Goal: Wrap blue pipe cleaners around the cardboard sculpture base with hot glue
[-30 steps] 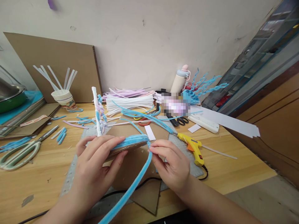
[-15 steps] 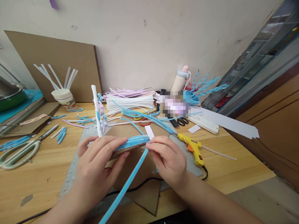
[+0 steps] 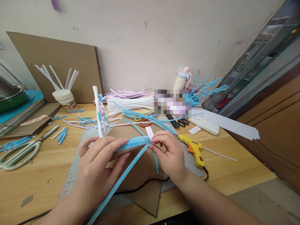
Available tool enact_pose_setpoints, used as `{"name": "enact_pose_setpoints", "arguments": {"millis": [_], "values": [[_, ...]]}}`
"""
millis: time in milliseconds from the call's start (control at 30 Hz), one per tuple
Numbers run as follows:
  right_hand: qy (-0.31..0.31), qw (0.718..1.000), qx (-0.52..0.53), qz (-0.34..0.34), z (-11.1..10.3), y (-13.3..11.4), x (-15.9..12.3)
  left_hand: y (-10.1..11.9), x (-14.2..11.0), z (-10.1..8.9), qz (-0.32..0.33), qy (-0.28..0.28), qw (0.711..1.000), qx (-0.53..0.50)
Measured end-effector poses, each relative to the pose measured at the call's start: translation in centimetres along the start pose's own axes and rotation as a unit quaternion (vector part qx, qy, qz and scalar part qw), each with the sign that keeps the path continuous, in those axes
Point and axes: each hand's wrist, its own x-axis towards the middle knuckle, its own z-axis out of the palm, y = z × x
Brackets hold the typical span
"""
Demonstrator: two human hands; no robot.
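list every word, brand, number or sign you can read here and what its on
No text can be read.
Yellow plastic glue gun with an orange trigger: side label, too small to read.
Stack of white paper cups with coloured print: too small to tell whether it includes words.
Flat orange-and-white patterned strip at left: too blurred to read.
Pale, plain wall: a grey squiggle, not legible as writing.

The strip point(image 3: 119, 183) at seven o'clock is light blue, the glue gun point(image 3: 198, 152) at four yellow with an orange trigger point(image 3: 190, 149), the bottle point(image 3: 180, 83) at two cream, pink-topped.
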Motion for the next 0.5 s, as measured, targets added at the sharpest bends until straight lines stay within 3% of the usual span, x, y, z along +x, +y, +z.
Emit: {"name": "enact_pose_setpoints", "arguments": {"millis": [367, 500], "values": [[-0.025, 0.981, 0.136, 0.135, 0.7, 2.1, 0.0, -0.3, 0.1, 0.0, -0.003, 0.000, 1.000, 0.000], [-0.012, 0.987, 0.118, 0.109, 0.6, 2.0, 0.1, -0.3, 0.1, 0.0, -0.002, 0.000, 1.000, 0.001]]}}
